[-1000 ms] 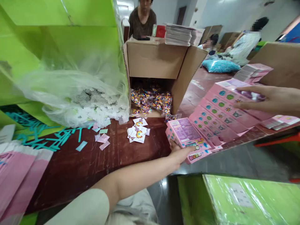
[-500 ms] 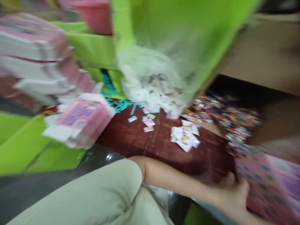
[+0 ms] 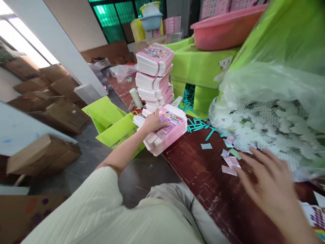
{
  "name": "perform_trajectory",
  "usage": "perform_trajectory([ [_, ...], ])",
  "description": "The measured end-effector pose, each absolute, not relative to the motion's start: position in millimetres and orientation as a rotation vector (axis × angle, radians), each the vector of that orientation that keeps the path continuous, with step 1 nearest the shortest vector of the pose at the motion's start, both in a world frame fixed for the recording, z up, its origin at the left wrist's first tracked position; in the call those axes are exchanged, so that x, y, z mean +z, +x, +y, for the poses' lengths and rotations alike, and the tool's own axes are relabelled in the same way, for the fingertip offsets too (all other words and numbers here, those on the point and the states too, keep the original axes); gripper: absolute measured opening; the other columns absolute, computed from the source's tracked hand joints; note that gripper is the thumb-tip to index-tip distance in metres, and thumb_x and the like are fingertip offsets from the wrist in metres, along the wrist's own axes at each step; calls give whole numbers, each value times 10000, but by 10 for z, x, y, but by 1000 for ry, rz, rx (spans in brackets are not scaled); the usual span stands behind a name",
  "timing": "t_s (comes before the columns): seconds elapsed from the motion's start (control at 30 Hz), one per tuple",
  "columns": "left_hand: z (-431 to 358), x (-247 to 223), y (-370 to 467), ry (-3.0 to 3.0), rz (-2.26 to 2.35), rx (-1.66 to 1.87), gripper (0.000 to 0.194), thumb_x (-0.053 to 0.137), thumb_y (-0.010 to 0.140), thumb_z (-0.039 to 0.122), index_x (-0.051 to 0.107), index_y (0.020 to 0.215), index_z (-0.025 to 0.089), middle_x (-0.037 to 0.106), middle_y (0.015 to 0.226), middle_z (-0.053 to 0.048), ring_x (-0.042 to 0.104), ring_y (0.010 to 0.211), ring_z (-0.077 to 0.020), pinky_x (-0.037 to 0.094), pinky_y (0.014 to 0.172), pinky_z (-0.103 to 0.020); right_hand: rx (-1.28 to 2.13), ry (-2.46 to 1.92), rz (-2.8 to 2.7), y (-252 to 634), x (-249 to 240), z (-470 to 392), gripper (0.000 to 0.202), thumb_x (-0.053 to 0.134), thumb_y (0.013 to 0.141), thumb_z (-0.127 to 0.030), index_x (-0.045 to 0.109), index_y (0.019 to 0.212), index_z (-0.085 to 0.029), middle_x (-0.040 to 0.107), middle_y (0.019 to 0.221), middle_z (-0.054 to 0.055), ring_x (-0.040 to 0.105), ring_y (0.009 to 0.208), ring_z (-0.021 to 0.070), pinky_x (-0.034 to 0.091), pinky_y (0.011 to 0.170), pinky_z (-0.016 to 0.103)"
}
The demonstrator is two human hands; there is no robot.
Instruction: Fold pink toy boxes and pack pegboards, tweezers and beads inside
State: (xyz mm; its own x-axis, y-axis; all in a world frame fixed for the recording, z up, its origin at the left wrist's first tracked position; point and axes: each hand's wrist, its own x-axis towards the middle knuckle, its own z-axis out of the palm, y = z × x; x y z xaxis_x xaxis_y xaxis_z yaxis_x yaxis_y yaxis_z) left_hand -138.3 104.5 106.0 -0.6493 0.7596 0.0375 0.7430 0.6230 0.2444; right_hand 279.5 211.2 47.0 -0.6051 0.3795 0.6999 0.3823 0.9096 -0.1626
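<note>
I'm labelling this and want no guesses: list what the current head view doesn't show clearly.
Fine print on the pink carton: head view, too small to read.
Carton surface under the left hand: head view, covered by it.
Printed cards: head view, cut off by the right edge.
Mesh pieces deeper in: head view, veiled by the plastic bag.

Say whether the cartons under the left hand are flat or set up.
Flat: the pink cartons lie layered, flaps spread, beneath the left hand.
</note>
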Motion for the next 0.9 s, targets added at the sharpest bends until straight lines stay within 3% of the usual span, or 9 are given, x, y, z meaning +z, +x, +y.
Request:
perform_trajectory([
  [0.1, 837, 1137, -1316, 1469, 2912, 646, 985, 841, 863, 491, 364, 1617, 73, 582, 1440, -280, 580, 1341, -422, 479, 1129, -522, -8, -337, -2287, 2067, 574, 2012, 356, 623, 1043, -320, 623, 1381, -208, 658, 1427, 197, 576, 1402, 420, 452, 1156, 708],
  [0.23, 460, 1383, -764, 1961, 2726, 1213, 578, 687, 1007, 415, 544, 1534, 222, 632, 1284, -129, 639, 1199, -278, 555, 1044, -416, 116, -244, -2197, 1548, 925, 1742, 555, 613, 1038, -212, 460, 1571, -209, 556, 1566, 205, 526, 1483, 325, 491, 1187, 551],
  [0.37, 289, 1287, -162, 2225, 2250, 1479, 562, 746, 977, 410, 607, 1503, 269, 644, 1248, -85, 648, 1163, -223, 555, 1074, -359, 94, -453, -2072, 1678, 1142, 1538, 365, 623, 1034, -172, 587, 1395, -208, 743, 1256, 128, 690, 1201, 269, 544, 1073, 478],
  [0.47, 339, 884, 213, 2078, 1893, 1447, 754, 819, 905, 480, 541, 1566, 249, 667, 1360, -113, 663, 1233, -265, 572, 1079, -381, 288, -549, -2093, 2033, 1115, 1447, 238, 647, 1021, -152, 626, 1248, -220, 754, 1076, 65, 714, 1002, 208, 589, 903, 368],
  [0.63, 587, 184, 673, 1371, 1339, 1057, 338, 672, 1001, 422, 748, 1221, 177, 803, 1051, -63, 760, 908, -216, 628, 831, -318, 350, -685, -2104, 2815, 604, 1375, 318, 702, 985, -160, 633, 1278, -265, 736, 1140, 68, 706, 1093, 227, 584, 971, 408],
  [0.7, 699, -43, 731, 1152, 1263, 1109, 411, 758, 932, 449, 714, 1222, 161, 796, 1105, -86, 759, 980, -244, 627, 870, -345, 343, -910, -1974, 3106, 248, 1347, 513, 817, 911, -257, 614, 1381, -276, 677, 1329, 119, 643, 1268, 296, 537, 1086, 501],
  [0.77, 772, -223, 731, 1084, 1159, 1176, 684, 865, 832, 424, 590, 1415, 193, 721, 1351, -128, 710, 1206, -296, 596, 1017, -406, 608, -1079, -1825, 3330, -110, 1271, 687, 827, 902, -375, 525, 1513, -290, 609, 1452, 140, 621, 1310, 314, 534, 1102, 530],
  [0.83, 796, -335, 715, 1128, 1041, 1135, 952, 923, 768, 374, 421, 1568, 259, 556, 1580, -146, 592, 1408, -329, 523, 1147, -445, 1091, -1109, -1684, 3484, -392, 1148, 703, 714, 988, -429, 400, 1609, -325, 608, 1456, 124, 690, 1166, 248, 591, 1012, 466],
  [0.9, 809, -397, 690, 1189, 1006, 1009, 946, 910, 795, 356, 382, 1579, 300, 509, 1617, -132, 565, 1437, -321, 496, 1175, -436, 1498, -1062, -1546, 3576, -566, 1048, 716, 665, 1019, -441, 324, 1643, -358, 620, 1426, 104, 710, 1001, 180, 613, 915, 387],
])
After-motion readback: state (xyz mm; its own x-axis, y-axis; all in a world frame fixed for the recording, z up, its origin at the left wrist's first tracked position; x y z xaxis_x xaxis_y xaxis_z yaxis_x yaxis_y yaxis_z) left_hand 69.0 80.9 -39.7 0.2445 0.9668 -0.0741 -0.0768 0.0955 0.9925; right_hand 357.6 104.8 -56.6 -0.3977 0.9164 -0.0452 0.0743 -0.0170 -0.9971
